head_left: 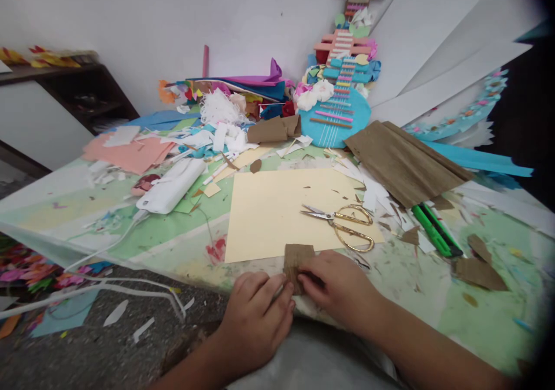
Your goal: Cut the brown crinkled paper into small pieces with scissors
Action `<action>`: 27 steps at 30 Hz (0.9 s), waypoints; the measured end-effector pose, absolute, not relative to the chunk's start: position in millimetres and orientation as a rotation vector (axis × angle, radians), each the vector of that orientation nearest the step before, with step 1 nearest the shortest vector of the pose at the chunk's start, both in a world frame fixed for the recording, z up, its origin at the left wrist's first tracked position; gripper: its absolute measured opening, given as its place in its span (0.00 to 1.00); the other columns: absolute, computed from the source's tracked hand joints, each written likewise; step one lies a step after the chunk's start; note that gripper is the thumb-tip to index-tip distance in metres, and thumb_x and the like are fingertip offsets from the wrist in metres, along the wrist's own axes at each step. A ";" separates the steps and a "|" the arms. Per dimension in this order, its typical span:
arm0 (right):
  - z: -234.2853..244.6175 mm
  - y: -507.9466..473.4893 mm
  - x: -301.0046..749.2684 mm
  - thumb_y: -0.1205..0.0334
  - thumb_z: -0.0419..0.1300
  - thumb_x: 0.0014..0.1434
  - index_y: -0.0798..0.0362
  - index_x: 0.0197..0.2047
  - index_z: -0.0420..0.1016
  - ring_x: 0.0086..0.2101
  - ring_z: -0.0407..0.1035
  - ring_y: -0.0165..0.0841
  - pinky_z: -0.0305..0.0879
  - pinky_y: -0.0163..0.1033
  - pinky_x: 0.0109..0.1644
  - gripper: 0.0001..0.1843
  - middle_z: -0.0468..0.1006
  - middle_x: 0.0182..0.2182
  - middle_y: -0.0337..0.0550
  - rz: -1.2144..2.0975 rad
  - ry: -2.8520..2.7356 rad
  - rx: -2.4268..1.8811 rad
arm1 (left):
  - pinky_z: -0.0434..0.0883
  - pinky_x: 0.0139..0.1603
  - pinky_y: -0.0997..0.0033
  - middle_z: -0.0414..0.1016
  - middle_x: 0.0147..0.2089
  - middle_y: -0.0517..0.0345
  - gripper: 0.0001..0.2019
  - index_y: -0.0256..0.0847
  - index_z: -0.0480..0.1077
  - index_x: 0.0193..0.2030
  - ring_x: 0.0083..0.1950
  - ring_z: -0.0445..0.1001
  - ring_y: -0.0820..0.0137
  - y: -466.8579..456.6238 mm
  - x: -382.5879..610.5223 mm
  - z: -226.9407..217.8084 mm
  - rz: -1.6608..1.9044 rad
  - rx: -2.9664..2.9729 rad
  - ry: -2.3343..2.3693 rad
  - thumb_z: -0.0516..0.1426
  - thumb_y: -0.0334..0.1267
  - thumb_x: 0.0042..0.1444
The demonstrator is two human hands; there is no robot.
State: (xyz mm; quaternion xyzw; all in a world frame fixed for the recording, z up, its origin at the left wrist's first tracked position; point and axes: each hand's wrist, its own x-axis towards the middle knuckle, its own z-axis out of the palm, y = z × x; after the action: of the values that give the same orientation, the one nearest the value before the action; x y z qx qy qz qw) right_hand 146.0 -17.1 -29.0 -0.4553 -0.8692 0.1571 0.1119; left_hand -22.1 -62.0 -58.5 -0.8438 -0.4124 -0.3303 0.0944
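A small piece of brown crepe paper (299,255) lies at the table's near edge, overlapping the bottom of a cream paper sheet (273,210). My left hand (260,315) pinches its left side with fingers curled and pressed together. From the right, my right hand (336,286) grips its other side between thumb and bent fingers. Part of the brown piece is hidden behind the fingers. Gold-handled scissors (332,216) rest on the cream sheet above my right hand, blades slightly apart and pointing left.
A green box cutter (436,231) and brown paper scraps (481,271) lie to the right, below a large brown paper sheet (407,161). A white power bank (171,187) with a cable sits left. Behind stands a blue paper guitar (336,118) against the wall, beside heaped colored paper (260,89).
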 end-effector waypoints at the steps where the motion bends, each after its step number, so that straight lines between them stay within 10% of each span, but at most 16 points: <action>1: -29.4 -17.4 146.1 0.63 0.51 0.52 0.52 0.30 0.71 0.28 0.63 0.30 0.54 0.34 0.31 0.08 0.72 0.23 0.39 0.452 -2.546 -1.332 | 0.61 0.38 0.63 0.72 0.37 0.55 0.10 0.37 0.69 0.37 0.37 0.64 0.66 -61.8 -22.3 -58.0 -0.971 -2.522 -1.214 0.53 0.32 0.47; 18: -33.5 -27.9 148.2 0.67 0.50 0.52 0.54 0.22 0.65 0.26 0.60 0.30 0.53 0.35 0.31 0.09 0.68 0.20 0.39 0.207 -2.506 -1.368 | 0.57 0.41 0.61 0.72 0.43 0.60 0.11 0.43 0.69 0.40 0.41 0.64 0.65 -62.3 -19.8 -61.4 -0.821 -2.593 -1.271 0.52 0.37 0.49; 27: -27.9 -48.6 165.5 0.51 0.48 0.55 0.52 0.50 0.63 0.50 0.54 0.38 0.46 0.46 0.53 0.22 0.65 0.50 0.42 -0.074 -2.748 -0.890 | 0.55 0.44 0.62 0.69 0.48 0.62 0.10 0.46 0.68 0.39 0.51 0.61 0.63 -62.5 -20.3 -57.8 -0.643 -2.668 -1.315 0.50 0.39 0.52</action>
State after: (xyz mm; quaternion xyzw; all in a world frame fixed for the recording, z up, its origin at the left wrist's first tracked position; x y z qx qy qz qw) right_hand 165.5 -48.6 -27.9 -0.3057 -0.9435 -0.0255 0.1257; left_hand -20.3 -62.5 -57.8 -0.8756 -0.4317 -0.2110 0.0489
